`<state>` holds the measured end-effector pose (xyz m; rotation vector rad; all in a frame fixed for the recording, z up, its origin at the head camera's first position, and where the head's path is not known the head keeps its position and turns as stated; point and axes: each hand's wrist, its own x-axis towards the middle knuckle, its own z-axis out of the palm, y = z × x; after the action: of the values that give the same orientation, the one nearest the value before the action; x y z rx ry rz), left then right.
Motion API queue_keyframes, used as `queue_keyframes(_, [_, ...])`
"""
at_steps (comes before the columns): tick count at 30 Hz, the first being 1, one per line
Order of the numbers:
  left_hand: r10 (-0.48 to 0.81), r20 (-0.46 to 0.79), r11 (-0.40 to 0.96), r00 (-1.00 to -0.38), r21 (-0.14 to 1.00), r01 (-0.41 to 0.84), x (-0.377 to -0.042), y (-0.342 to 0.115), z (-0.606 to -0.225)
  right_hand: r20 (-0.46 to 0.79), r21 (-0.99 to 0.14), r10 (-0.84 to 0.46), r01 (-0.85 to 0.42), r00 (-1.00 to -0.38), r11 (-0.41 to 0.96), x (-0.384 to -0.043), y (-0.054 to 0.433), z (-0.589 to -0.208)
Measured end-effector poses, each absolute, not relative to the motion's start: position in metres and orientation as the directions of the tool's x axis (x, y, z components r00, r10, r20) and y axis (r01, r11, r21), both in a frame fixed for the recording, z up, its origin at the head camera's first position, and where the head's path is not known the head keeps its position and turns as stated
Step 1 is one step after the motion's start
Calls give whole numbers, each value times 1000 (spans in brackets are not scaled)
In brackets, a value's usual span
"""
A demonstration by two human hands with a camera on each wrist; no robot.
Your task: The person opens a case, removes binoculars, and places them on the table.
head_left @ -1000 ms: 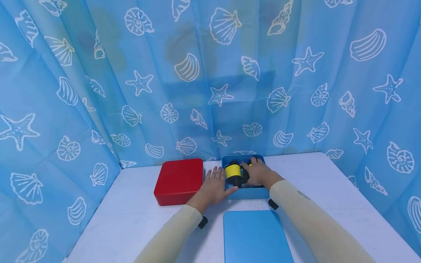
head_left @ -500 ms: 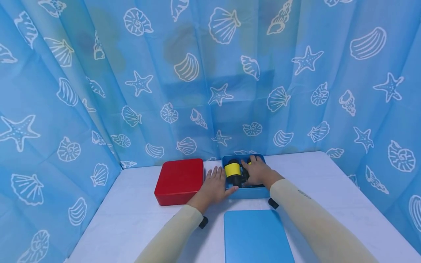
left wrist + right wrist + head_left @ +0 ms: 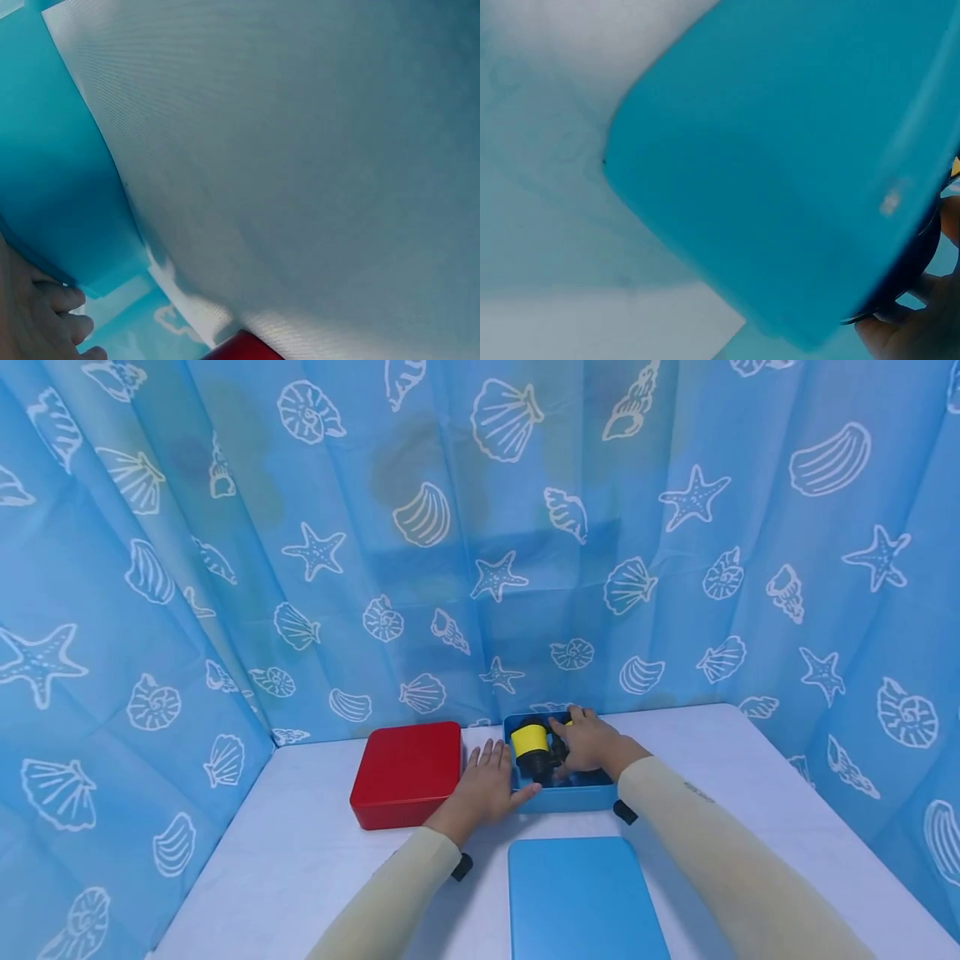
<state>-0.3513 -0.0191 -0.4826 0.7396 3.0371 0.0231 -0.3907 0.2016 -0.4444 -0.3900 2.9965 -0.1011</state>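
Black and yellow binoculars (image 3: 530,740) are in the open blue box (image 3: 568,800) at the back of the table. My right hand (image 3: 592,745) reaches over the box's right side and grips the right barrel, which it mostly covers. In the right wrist view, the blue wall (image 3: 765,165) fills much of the picture, with curled fingers (image 3: 911,319) at the rim. My left hand (image 3: 483,783) lies spread against the box's left side, thumb out along the front. Fingers (image 3: 56,319) show beside the blue wall in the left wrist view.
A closed red box (image 3: 408,764) stands just left of my left hand. The blue lid (image 3: 585,897) lies flat in front of the blue box, between my forearms. Behind the white table (image 3: 277,860) hangs a blue seashell curtain (image 3: 465,560).
The right hand has moved up slightly, and the binoculars have tilted a little within the box. The left hand stays in place at the box's side.
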Motion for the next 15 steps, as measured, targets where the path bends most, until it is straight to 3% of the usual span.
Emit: queue_keyframes(15, [461,-9,887,-887,21,461,-351,-18,-482,-79,-101,-281,-272,-957,957,-394,216,-414])
